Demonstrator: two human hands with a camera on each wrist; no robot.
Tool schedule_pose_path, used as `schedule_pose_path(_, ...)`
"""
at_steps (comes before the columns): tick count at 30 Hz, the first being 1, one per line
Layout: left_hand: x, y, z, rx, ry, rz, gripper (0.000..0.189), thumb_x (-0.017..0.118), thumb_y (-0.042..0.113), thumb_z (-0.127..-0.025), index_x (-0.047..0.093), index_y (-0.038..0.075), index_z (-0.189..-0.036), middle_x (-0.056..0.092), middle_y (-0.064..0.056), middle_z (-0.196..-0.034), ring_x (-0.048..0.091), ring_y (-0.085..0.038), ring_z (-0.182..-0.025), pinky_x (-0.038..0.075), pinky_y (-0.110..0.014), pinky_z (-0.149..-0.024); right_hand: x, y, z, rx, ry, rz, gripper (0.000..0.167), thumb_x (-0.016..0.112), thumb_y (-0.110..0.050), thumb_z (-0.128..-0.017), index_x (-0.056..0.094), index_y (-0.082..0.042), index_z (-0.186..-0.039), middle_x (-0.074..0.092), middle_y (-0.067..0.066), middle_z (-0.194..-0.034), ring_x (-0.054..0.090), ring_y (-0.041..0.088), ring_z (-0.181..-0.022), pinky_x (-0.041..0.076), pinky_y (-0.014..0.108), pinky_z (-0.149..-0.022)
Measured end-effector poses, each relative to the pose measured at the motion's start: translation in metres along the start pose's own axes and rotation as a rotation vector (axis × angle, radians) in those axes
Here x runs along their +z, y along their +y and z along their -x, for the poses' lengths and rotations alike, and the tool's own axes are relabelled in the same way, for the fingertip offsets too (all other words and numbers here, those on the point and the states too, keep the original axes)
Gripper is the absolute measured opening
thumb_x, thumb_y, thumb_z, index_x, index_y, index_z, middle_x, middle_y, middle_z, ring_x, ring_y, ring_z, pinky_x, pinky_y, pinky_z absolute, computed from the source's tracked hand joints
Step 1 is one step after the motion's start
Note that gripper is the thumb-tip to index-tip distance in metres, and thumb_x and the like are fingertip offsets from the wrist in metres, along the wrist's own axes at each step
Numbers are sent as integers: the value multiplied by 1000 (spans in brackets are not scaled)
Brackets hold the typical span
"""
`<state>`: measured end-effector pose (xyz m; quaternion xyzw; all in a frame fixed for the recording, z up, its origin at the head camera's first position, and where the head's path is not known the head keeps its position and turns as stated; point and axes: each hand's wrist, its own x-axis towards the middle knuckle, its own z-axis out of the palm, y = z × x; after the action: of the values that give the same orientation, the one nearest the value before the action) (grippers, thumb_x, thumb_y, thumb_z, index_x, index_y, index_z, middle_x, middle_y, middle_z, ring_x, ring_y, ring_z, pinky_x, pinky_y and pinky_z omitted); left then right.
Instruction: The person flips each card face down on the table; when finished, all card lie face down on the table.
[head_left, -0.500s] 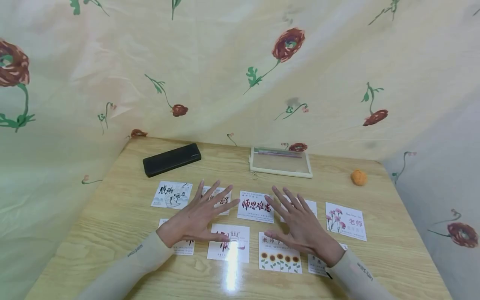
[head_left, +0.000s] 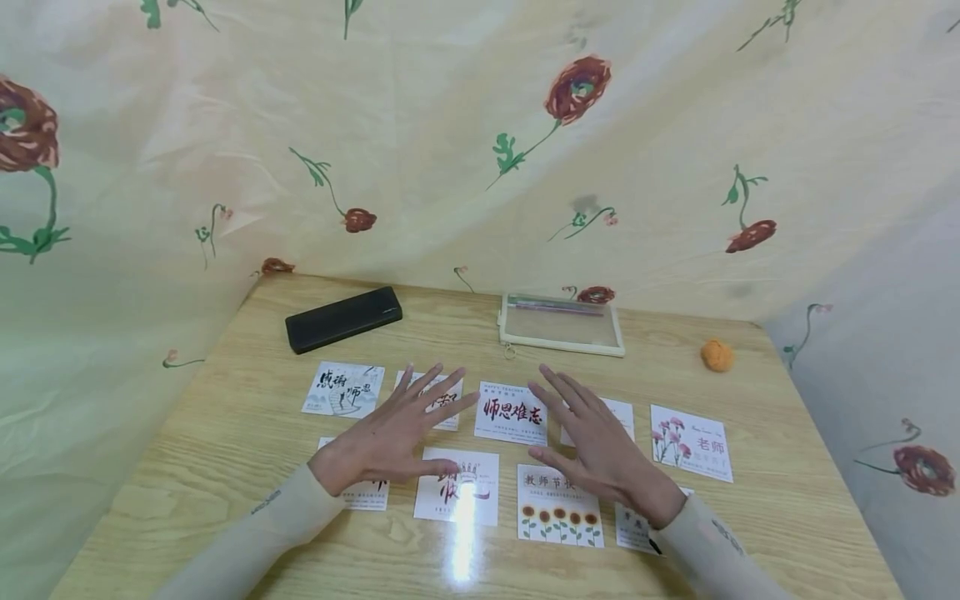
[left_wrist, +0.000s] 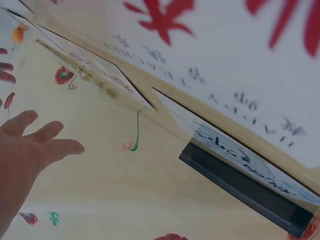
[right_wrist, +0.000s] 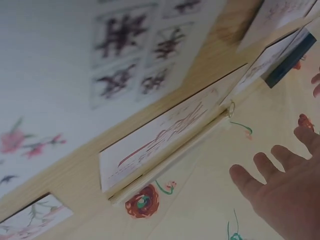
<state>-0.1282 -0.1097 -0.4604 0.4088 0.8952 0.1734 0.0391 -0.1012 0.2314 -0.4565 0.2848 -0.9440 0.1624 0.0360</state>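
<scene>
Left hand [head_left: 386,437] fingers spread, right hand [head_left: 603,446] fingers closer together, both empty; a low sweep could skid the red-lettered greeting card [head_left: 510,417] between their fingertips.

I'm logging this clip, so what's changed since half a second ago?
The right hand shifted slightly forward, its fingers drawing closer together; the left hand barely moved. Nothing was picked up or let go. The cards, black case, pouch and orange lump stayed put.

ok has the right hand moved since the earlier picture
Yes, the right hand has shifted slightly forward: its thumb covers less of the sunflower card.
</scene>
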Motion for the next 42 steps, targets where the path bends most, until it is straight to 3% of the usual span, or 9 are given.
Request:
schedule_pose_path(5,-9,1,6,-99,81,130,76,54,62,-103,20,38,-167,7,9,-178,21,-31,-163,18,-63,-130,-4,-8,-11,6,23,-131,77,61,-50,-103,28,-22,-166,22,2,-175,31,33,-158,39,62,-120)
schedule_pose_path(9,-15,1,12,-193,173,203,71,56,56,-104,24,40,-165,18,7,-176,30,-31,-160,34,-63,-123,-6,-16,-23,31,29,-232,76,62,-50,-103,31,-21,-165,28,2,-173,33,31,-157,40,61,-120)
schedule_pose_path(14,-22,-7,21,-299,285,239,68,61,47,-104,34,27,-164,37,-1,-169,39,-29,-155,40,-58,-121,-5,-24,-40,57,-10,-347,73,66,-47,-102,36,-19,-162,35,3,-169,34,28,-157,36,58,-124)
schedule_pose_path(18,-26,-18,33,-389,342,283,64,65,41,-104,42,20,-160,45,-5,-164,44,-30,-152,40,-58,-121,0,-31,-52,77,-65,-438,71,70,-39,-101,38,-19,-161,42,3,-165,42,29,-152,43,55,-119)
schedule_pose_path(26,-32,-42,55,-568,314,252,58,62,41,-105,52,8,-151,53,-17,-155,48,-39,-146,41,-61,-118,15,-47,-67,74,-183,-600,67,75,-26,-97,46,-11,-155,54,11,-155,57,31,-138,52,50,-111)
schedule_pose_path(32,-32,-56,69,-613,310,244,52,63,33,-105,56,2,-146,57,-22,-148,53,-44,-140,44,-63,-114,26,-63,-84,83,-297,-768,61,74,-24,-99,50,-9,-152,56,11,-153,59,31,-137,53,44,-112)
schedule_pose_path(37,-34,-65,74,-640,333,274,52,61,33,-107,56,-1,-145,56,-26,-149,52,-47,-140,43,-64,-115,35,-77,-100,171,-399,-940,65,77,-27,-96,49,-13,-154,54,7,-155,58,27,-139,53,37,-112)
schedule_pose_path(42,-39,-73,80,-726,333,271,57,56,38,-108,53,-4,-146,55,-30,-148,49,-50,-140,41,-66,-114,43,-93,-118,200,-447,-1051,67,76,-26,-96,46,-11,-155,54,10,-155,56,30,-142,50,37,-115)
